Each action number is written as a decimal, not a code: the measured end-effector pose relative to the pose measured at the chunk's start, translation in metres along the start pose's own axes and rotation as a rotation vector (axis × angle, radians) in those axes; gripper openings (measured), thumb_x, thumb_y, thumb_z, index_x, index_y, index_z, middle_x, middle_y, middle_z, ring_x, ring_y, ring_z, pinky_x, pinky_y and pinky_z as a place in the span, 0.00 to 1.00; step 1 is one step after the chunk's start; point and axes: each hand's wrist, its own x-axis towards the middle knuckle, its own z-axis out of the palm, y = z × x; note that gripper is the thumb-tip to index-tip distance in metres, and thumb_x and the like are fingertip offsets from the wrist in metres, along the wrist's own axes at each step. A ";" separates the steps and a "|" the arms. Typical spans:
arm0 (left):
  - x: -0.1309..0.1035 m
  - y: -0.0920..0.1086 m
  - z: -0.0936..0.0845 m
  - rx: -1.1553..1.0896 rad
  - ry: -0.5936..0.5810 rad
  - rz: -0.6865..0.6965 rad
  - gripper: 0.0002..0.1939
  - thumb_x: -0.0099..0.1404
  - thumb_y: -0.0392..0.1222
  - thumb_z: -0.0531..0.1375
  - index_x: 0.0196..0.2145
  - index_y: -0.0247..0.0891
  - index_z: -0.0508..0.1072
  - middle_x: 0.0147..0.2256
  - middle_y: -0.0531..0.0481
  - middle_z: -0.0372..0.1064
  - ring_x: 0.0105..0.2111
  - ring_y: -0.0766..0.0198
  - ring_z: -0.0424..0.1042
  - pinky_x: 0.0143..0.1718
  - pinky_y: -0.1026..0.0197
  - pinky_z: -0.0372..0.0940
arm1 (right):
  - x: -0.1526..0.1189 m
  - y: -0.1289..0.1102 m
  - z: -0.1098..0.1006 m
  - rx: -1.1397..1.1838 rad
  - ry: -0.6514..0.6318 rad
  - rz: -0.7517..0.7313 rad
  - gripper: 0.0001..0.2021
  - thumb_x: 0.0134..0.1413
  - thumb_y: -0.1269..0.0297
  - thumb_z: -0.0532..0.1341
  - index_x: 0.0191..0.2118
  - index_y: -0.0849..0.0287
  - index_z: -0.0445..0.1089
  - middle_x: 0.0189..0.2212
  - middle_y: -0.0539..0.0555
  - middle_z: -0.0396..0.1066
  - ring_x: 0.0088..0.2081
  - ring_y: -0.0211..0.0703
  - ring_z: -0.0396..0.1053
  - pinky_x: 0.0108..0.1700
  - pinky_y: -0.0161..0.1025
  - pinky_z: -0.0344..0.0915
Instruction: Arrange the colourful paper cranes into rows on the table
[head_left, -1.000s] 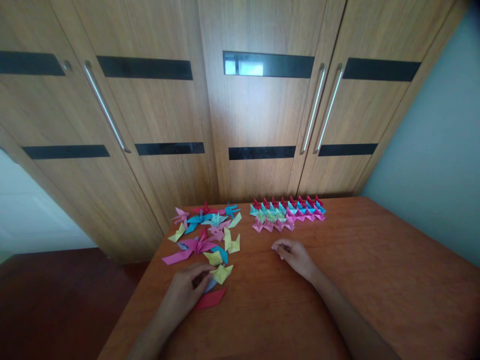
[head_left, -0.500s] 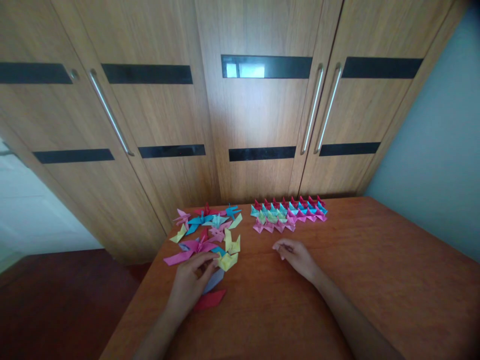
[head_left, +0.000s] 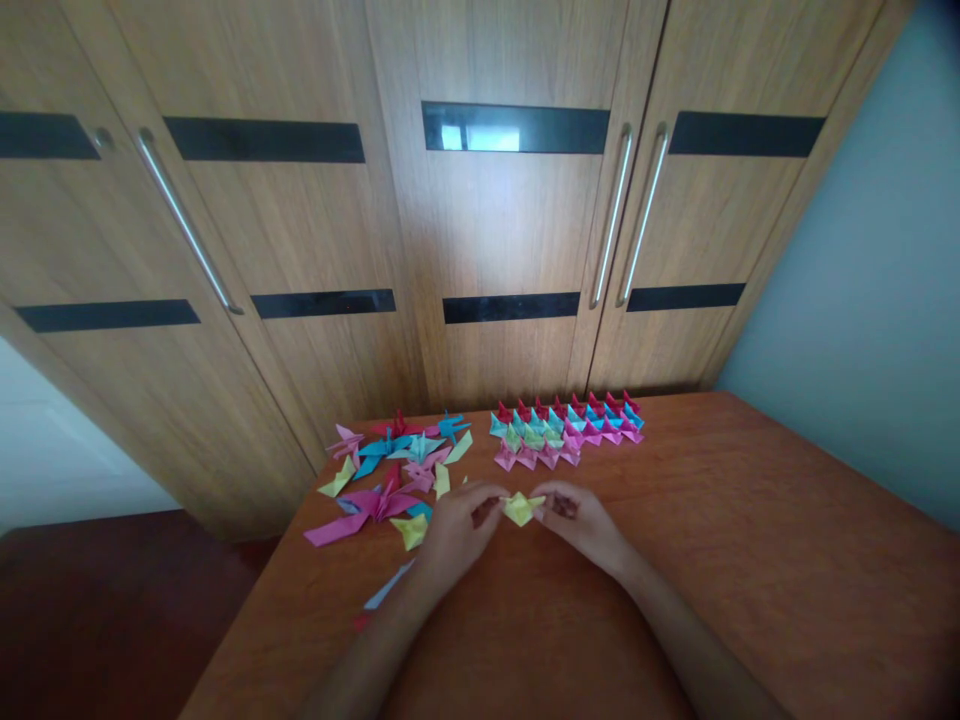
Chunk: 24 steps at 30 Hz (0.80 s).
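Left hand (head_left: 461, 525) and right hand (head_left: 587, 522) pinch a yellow piece (head_left: 519, 509) between fingers mid-frame; neat rows (head_left: 534, 434) stand above; loose pieces (head_left: 379, 503) lie centre-left.

Table: reddish-brown wood before you, its table top (head_left: 727, 530) streaked with grain
Your left: a loose spread of folded papers (head_left: 379, 503), some overlapping
Far middle: tight rows of small papers (head_left: 566, 430), red at the back
Nearer you, left: a pale blue paper (head_left: 388, 585), partly hidden

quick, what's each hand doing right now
Left hand: closed in a fingertip grip on one side of the yellow folded paper.
Right hand: closed in a fingertip grip on its other side.
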 end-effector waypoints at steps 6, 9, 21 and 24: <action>-0.013 -0.006 0.003 -0.067 0.001 -0.060 0.11 0.63 0.38 0.55 0.41 0.41 0.74 0.36 0.50 0.74 0.33 0.65 0.72 0.37 0.64 0.66 | -0.001 -0.005 0.003 -0.103 0.003 0.003 0.13 0.49 0.53 0.62 0.31 0.59 0.72 0.21 0.48 0.64 0.24 0.35 0.59 0.26 0.31 0.57; -0.018 -0.010 0.002 -0.104 0.025 -0.131 0.14 0.63 0.39 0.55 0.46 0.42 0.71 0.37 0.51 0.74 0.34 0.65 0.72 0.37 0.64 0.67 | 0.001 -0.003 -0.008 -0.128 0.101 -0.015 0.14 0.50 0.52 0.60 0.29 0.59 0.71 0.22 0.49 0.65 0.25 0.36 0.61 0.28 0.32 0.58; -0.026 0.009 0.003 0.017 -0.180 0.034 0.12 0.64 0.35 0.51 0.39 0.42 0.74 0.33 0.51 0.73 0.33 0.64 0.71 0.35 0.65 0.64 | 0.000 0.037 -0.088 -0.799 0.595 0.372 0.17 0.53 0.52 0.54 0.36 0.58 0.72 0.29 0.56 0.74 0.32 0.46 0.71 0.31 0.35 0.59; -0.028 0.012 0.003 0.054 -0.211 0.077 0.13 0.64 0.34 0.50 0.38 0.42 0.73 0.33 0.50 0.73 0.33 0.64 0.71 0.36 0.64 0.64 | 0.006 0.038 -0.084 -0.958 0.515 0.534 0.17 0.55 0.51 0.52 0.40 0.54 0.72 0.31 0.57 0.75 0.34 0.49 0.72 0.31 0.36 0.59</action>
